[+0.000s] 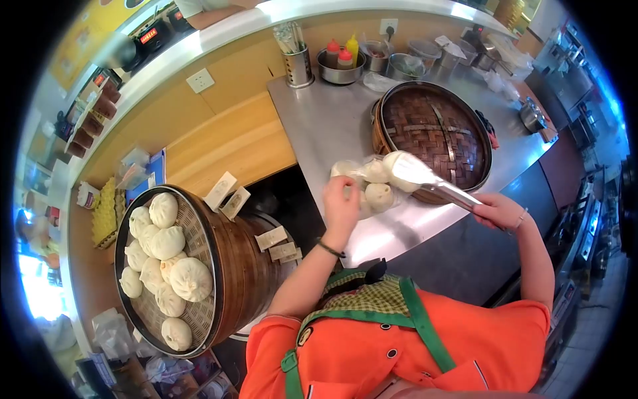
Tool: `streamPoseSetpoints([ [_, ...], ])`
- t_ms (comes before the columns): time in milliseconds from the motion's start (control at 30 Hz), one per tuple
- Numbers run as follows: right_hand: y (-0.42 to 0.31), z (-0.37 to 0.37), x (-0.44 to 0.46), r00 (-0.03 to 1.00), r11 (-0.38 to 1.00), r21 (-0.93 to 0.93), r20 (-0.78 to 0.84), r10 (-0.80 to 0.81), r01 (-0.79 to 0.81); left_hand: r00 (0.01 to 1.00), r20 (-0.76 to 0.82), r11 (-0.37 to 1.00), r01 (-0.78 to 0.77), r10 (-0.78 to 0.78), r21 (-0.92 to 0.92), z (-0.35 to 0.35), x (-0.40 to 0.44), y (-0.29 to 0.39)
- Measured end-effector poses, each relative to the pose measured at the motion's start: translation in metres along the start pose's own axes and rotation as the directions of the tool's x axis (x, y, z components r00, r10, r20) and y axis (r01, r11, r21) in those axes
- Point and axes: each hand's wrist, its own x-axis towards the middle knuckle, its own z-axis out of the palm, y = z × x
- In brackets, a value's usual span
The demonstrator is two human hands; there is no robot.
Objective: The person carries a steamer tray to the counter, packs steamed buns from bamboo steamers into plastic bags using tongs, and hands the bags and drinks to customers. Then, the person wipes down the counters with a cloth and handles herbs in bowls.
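My left hand (pixel 341 205) is closed on the edge of a clear plastic bag (pixel 347 170) that holds several white steamed buns (pixel 379 197). Metal tongs (pixel 446 189) are gripped in my right hand (pixel 500 211), their tips reaching left over the bag. At those tips is a white bun (pixel 401 174), beside the buns in the bag. Just behind the tongs sits a round bamboo steamer with a dark woven lid (pixel 435 130). To my left, a tall bamboo steamer (pixel 232 276) carries several pleated buns (pixel 191 279) on its woven rack.
Small label cards (pixel 271 238) stick out from the left steamer. Along the back of the steel counter (pixel 312 126) stand a chopstick holder (pixel 298 68), a bowl of sauce bottles (pixel 341 66) and plastic tubs (pixel 405 66). A pot (pixel 532 116) stands at the right end.
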Motion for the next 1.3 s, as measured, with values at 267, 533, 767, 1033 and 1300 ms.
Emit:
streamPoseSetpoints([
  [267,-0.030,0.061,0.105,0.839,0.442,-0.884,-0.123,-0.530,0.150,0.875,0.297,0.236,0.403,-0.383,-0.884,-0.025,-0.011,0.011],
  [533,-0.033,-0.027,0.047,0.821,0.529,-0.816,-0.126,-0.556,0.234,0.859,0.320,0.338,0.462,-0.399,-0.820,-0.033,-0.013,0.014],
  [767,-0.058,-0.021,0.062,0.822,0.819,0.101,-0.156,-0.548,0.565,0.921,0.219,0.525,0.367,-0.323,-0.768,-0.101,-0.042,0.052],
  [1033,-0.131,0.110,0.071,0.586,0.612,0.271,0.180,-0.790,0.743,0.856,-0.133,-0.169,-0.054,0.500,-0.984,-0.291,-0.070,0.137],
  [1300,-0.129,0.257,0.047,0.716,0.729,0.459,0.245,-0.654,0.508,0.856,-0.260,-0.415,-0.060,0.447,-0.908,-0.353,-0.134,0.083],
])
